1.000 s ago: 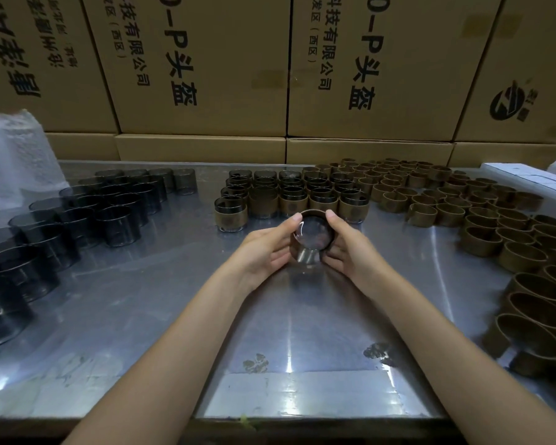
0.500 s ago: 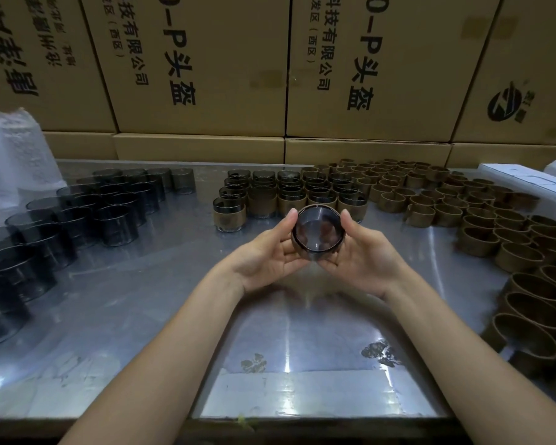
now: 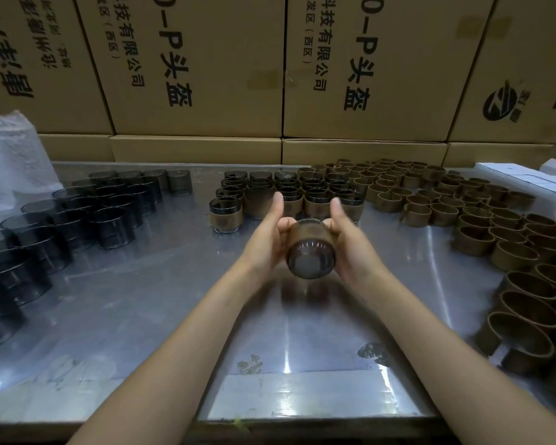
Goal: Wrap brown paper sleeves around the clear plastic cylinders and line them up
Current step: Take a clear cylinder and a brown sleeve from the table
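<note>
Brown-sleeved clear cylinder gripped between left hand and right hand, thumbs raised, above steel table, near finished rows.

Both forearms reach in from the bottom edge, the left from 7 o'clock, the right from 5 o'clock, converging toward the centre. The left hand and right hand face each other, palms inward, fingers curled, gripping either side of one item, thumbs pointing up toward 12 o'clock.
</note>
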A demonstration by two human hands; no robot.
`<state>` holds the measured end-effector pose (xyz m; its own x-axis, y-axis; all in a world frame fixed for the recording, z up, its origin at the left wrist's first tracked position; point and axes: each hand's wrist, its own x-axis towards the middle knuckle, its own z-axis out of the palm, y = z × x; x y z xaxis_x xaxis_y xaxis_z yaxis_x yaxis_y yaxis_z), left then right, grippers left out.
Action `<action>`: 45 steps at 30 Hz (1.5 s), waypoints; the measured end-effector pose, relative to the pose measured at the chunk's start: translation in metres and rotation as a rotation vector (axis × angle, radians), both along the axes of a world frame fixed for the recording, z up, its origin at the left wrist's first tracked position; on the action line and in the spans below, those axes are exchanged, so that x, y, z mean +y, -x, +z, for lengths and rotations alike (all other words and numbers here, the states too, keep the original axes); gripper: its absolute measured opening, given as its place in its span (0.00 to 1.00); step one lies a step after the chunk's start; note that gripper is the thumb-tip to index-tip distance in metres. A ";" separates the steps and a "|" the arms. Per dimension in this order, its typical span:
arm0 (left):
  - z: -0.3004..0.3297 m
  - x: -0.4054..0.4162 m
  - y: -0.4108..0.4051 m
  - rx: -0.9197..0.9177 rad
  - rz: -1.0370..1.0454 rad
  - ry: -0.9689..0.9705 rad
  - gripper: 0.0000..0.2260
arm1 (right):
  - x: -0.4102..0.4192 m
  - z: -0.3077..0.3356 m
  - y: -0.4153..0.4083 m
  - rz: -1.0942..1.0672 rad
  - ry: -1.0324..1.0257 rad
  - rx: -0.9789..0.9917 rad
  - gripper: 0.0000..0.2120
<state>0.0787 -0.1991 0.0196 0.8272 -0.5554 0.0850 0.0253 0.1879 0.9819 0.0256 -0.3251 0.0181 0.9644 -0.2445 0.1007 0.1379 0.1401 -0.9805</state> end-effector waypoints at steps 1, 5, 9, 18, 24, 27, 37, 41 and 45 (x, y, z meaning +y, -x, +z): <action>-0.001 -0.006 0.003 -0.070 0.113 -0.033 0.29 | 0.007 -0.002 -0.001 -0.085 0.039 -0.015 0.32; -0.010 -0.015 0.009 -0.271 0.337 -0.053 0.25 | 0.015 -0.011 -0.005 -0.222 0.073 -0.088 0.21; -0.012 -0.017 0.006 -0.274 0.325 -0.030 0.27 | 0.012 -0.014 -0.011 -0.280 0.095 -0.114 0.22; -0.011 -0.016 0.006 -0.326 0.309 -0.047 0.25 | 0.010 -0.019 -0.014 -0.314 0.127 -0.161 0.24; -0.016 0.000 -0.007 -0.867 0.272 -0.315 0.17 | -0.001 -0.021 -0.016 -0.396 0.390 -0.257 0.24; -0.020 0.007 -0.012 -1.073 0.304 -0.445 0.15 | -0.008 -0.025 -0.016 -0.382 0.567 -0.269 0.20; -0.031 0.023 -0.054 -0.920 0.490 -0.501 0.07 | -0.003 -0.033 -0.021 -0.165 0.717 -0.062 0.17; -0.034 0.027 -0.075 -0.909 0.520 -0.609 0.08 | -0.004 -0.034 -0.023 -0.147 0.702 0.011 0.18; -0.035 0.026 -0.090 -1.000 0.499 -0.796 0.09 | -0.005 -0.037 -0.026 -0.155 0.692 0.024 0.18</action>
